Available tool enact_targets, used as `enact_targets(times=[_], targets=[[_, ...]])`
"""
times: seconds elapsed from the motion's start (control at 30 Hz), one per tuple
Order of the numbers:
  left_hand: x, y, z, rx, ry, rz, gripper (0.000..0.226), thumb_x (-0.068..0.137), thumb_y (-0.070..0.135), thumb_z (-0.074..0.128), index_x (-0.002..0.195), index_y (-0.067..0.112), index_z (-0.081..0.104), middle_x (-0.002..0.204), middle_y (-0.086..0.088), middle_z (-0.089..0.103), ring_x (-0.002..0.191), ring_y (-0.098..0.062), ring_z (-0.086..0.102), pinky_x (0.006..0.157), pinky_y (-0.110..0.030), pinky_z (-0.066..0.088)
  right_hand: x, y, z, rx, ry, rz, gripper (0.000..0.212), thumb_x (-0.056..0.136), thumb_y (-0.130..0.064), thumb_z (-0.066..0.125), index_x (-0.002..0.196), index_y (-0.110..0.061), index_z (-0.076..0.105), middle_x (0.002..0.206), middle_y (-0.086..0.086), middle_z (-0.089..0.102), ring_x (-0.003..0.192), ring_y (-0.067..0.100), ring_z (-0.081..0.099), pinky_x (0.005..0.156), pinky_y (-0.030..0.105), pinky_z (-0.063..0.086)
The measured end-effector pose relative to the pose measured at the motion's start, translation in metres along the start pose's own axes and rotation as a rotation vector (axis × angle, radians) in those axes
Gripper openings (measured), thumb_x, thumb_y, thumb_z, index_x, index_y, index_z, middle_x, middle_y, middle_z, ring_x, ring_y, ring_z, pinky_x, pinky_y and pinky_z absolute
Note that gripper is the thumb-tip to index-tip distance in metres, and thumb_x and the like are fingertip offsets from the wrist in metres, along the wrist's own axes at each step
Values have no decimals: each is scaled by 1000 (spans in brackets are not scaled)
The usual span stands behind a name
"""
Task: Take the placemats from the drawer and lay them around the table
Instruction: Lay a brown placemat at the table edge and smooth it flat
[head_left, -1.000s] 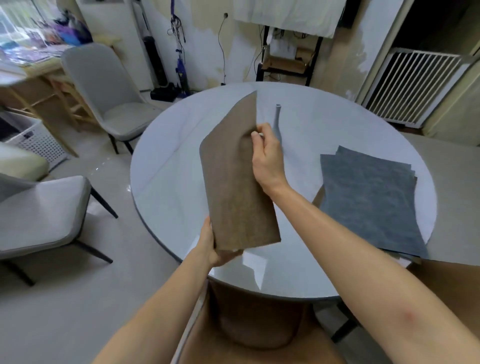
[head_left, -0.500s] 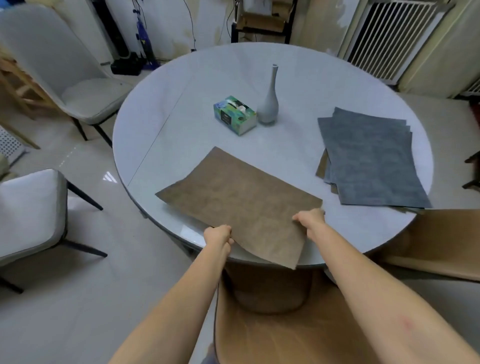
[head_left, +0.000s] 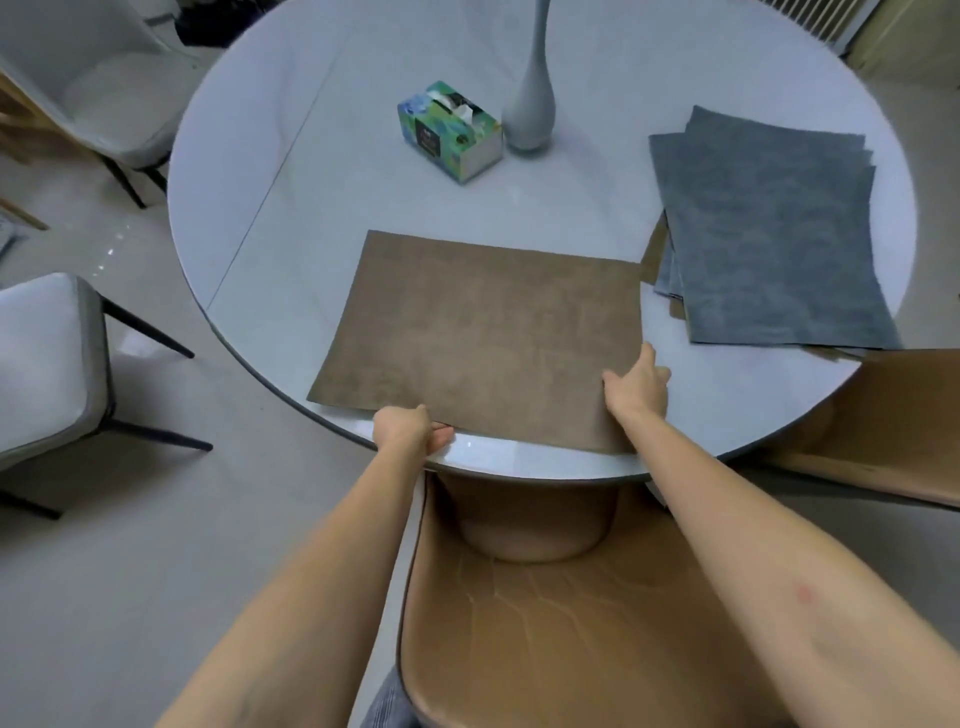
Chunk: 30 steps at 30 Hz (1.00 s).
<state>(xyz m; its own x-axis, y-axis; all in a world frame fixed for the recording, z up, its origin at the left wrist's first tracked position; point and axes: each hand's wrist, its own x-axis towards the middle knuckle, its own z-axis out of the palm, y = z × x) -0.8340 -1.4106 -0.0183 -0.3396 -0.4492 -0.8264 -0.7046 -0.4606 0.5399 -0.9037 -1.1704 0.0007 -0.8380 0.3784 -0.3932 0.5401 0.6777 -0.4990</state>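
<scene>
Brown mottled placemat, grey-blue mottled mats, pale grey table & vase, green/blue tissue box.

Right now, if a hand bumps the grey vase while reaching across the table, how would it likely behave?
The vase looks apt to tip: a tall thin neck over a small bulbous base. It may also slide, since the table looks glossy. It would likely fall against the tissue box right beside it.

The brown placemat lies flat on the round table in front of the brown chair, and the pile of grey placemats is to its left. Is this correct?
Not quite. In the head view the pile of grey placemats is to the right of the brown placemat, not the left. The rest is correct: it lies flat on the round table, before the brown chair.
</scene>
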Motion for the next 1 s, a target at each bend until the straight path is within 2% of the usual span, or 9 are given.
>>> enact_targets(times=[0.07,0.13,0.23,0.33,0.47,0.63,0.77,0.9,1.0], targets=[[0,-7,5,128,12,30,32,99,13,48,77,-8,58,65,-16,70,58,-27,66,65,-37,59,-4,13,2,-61,21,-25,61,94,-23,53,148,-21,25,132,19,39,116,39,50,95,42,43],[6,-13,3,211,48,63,29,96,18,54,78,-3,61,50,-7,67,61,-25,67,73,-39,60,-6,24,1,-87,26,-45,59,94,-20,52,147,-21,28,132,18,40,117,38,49,96,43,43],[8,-18,0,267,136,125,28,86,26,65,71,4,60,71,-14,70,79,-30,70,81,-44,59,-11,33,1,-114,52,-84,57,94,-15,52,147,-21,31,133,18,41,120,35,45,98,43,42],[9,-26,0,269,195,162,35,83,28,71,64,4,53,67,-13,62,85,-34,69,81,-43,58,-21,36,2,-74,95,-97,53,94,-9,52,144,-19,37,132,18,41,121,33,43,100,40,41],[15,-34,-2,307,219,179,35,76,33,76,80,-1,66,92,-19,69,94,-36,68,82,-44,58,-27,45,0,17,98,-130,49,93,-1,52,140,-15,47,129,17,43,118,33,48,104,36,40],[33,-39,-4,379,190,188,44,66,37,77,86,-1,66,92,-21,70,92,-37,69,79,-45,59,-27,58,-7,32,93,-191,41,94,2,49,133,-9,55,124,16,47,109,29,55,103,27,38],[9,-31,-7,510,186,259,46,75,41,75,87,-3,67,94,-20,70,93,-35,67,82,-43,57,-27,55,-5,32,131,-179,40,94,3,48,132,-7,56,126,16,46,112,30,54,104,27,37],[-16,-23,-26,627,333,390,41,82,48,66,85,7,68,93,-10,68,93,-31,63,75,-33,47,-38,55,2,-195,226,-255,41,93,-6,53,134,-8,52,142,17,36,131,32,36,107,39,35],[-16,-15,-49,639,474,681,30,89,32,63,112,12,60,118,-7,55,112,-26,52,79,-37,43,-56,41,25,-333,85,-522,51,94,-23,55,142,-15,42,156,15,22,145,33,18,118,45,19]])
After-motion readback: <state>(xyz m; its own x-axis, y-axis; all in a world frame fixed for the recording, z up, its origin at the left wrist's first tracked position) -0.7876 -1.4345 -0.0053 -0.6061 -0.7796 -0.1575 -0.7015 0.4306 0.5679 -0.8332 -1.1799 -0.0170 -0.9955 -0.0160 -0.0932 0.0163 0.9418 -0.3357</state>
